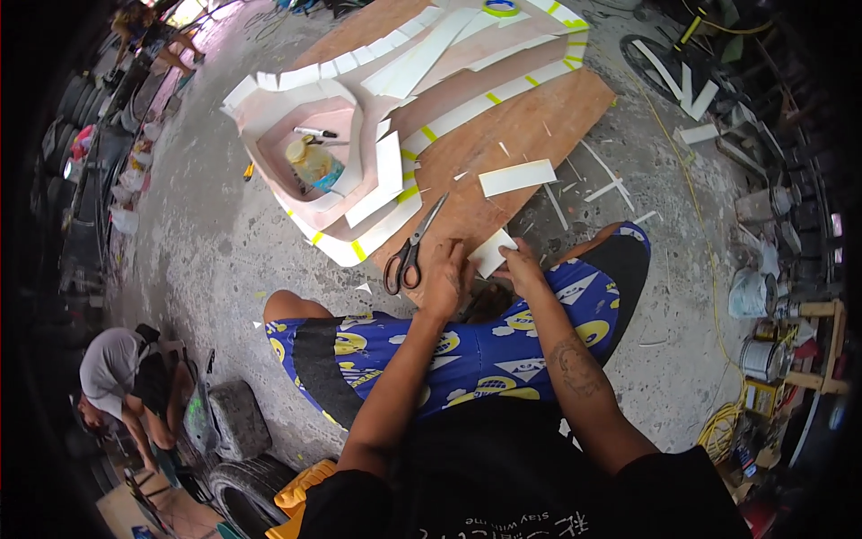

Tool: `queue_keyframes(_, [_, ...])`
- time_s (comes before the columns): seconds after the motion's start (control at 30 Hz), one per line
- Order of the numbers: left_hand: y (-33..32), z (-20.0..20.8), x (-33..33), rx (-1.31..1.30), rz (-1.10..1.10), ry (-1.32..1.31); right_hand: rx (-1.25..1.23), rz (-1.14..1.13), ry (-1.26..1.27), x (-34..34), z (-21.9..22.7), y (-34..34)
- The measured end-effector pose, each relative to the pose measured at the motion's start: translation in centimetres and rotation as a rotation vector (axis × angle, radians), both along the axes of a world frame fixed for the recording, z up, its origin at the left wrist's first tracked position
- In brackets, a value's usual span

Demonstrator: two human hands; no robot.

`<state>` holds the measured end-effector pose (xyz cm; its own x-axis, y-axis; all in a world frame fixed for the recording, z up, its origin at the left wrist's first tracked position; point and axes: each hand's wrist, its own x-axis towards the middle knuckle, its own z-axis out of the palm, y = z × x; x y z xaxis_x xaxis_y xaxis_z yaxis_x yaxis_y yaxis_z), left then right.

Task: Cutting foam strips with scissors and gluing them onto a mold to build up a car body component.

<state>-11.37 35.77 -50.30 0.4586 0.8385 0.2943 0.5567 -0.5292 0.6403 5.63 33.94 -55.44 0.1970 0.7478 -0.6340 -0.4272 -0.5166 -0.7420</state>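
Observation:
Both my hands meet over the near edge of a plywood board (521, 126) on the floor. My left hand (446, 277) and my right hand (521, 268) pinch a small white card strip (492, 250) between them. Black-handled scissors (411, 247) lie on the board just left of my left hand. A loose white strip (517, 177) lies a little beyond. Farther off sits a pink and white foam-board structure (341, 171) taped with yellow-green tape; a glue bottle (316, 164) and a marker (314, 133) rest in its hollow.
A person (121, 382) crouches at the lower left beside tyres (238, 418). Paint cans (752, 295), a wooden stool (822, 346) and a yellow cord (718, 427) crowd the right. A tape roll (500, 8) lies at the board's far end. Scraps litter the concrete floor.

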Motion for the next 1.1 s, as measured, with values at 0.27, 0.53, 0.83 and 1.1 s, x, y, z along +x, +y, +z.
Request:
queue_keyframes(0.27, [2.4, -1.1, 2.3, -0.025, -0.084, -0.076, 0.042, -0.012, -0.088, 0.5, -1.2, 1.2])
queue_keyframes(0.53, [2.1, -2.3, 3.8, 0.109, 0.020, 0.040, 0.060, 0.049, -0.203, 1.0, -1.9, 1.3])
queue_keyframes(0.83, [1.9, -2.2, 4.0, 0.153, 0.053, 0.090, 0.504, 0.066, -1.174, 2.2, 0.6, 1.0])
queue_keyframes(1.1, [1.8, -2.3, 4.1, 0.156, 0.052, 0.047, 0.577, 0.151, -1.268, 1.5, 1.7, 1.2])
